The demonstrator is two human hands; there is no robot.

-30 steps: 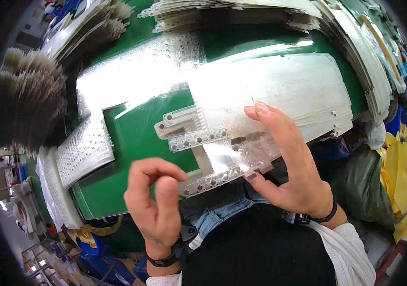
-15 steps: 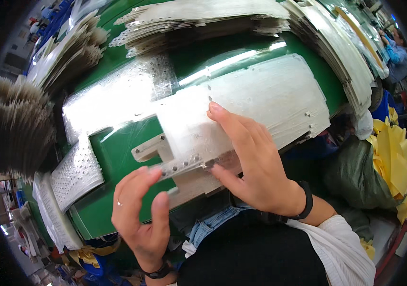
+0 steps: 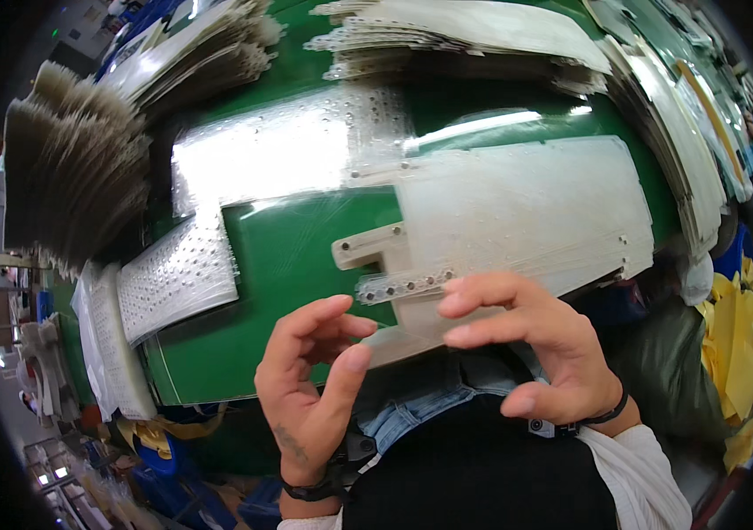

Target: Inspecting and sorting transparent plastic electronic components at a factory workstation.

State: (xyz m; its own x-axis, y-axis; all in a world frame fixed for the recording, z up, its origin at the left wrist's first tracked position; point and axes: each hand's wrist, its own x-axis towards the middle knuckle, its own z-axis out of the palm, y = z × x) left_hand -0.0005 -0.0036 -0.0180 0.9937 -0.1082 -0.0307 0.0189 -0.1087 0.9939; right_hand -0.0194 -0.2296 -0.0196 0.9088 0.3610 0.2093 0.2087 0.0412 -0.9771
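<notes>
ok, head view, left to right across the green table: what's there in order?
Fanned stack of sheets → perforated white sheet → left hand → right hand on the translucent plastic sheet pile → yellow material off the table's right edge.

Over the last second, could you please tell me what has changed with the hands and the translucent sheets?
The right hand, which lay flat on the top translucent sheet, has drawn back to its near edge with fingers curled. The left hand has risen until its fingertips reach the sheet's near corner. The green table and the surrounding sheet stacks are unchanged.
</notes>
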